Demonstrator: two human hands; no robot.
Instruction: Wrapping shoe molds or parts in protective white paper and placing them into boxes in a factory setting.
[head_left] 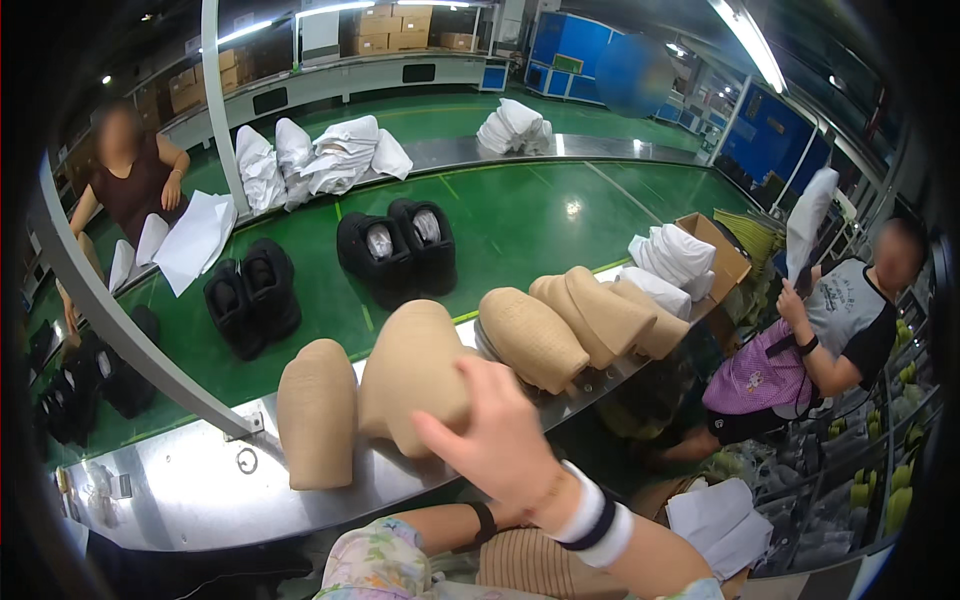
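Note:
My right hand (500,430) reaches over the near metal ledge, thumb and fingers apart. Its fingertips overlap the right edge of a tan, hollow-looking moulded form (415,375); whether they touch it I cannot tell. Just left of that form stands a second, narrower tan form (317,415). To the right, several more tan forms (535,340) lie tilted against one another. My left hand (507,514) is low, mostly hidden behind my right wrist, near a ribbed tan piece (535,562). Its fingers do not show.
Black shoes (398,250) stand in pairs on the green conveyor belt (520,215). White-wrapped bundles (335,155) line the far ledge. A grey post (150,330) rises at left. One person (135,175) is at far left; another (850,320), at right, holds a white-wrapped item (808,225).

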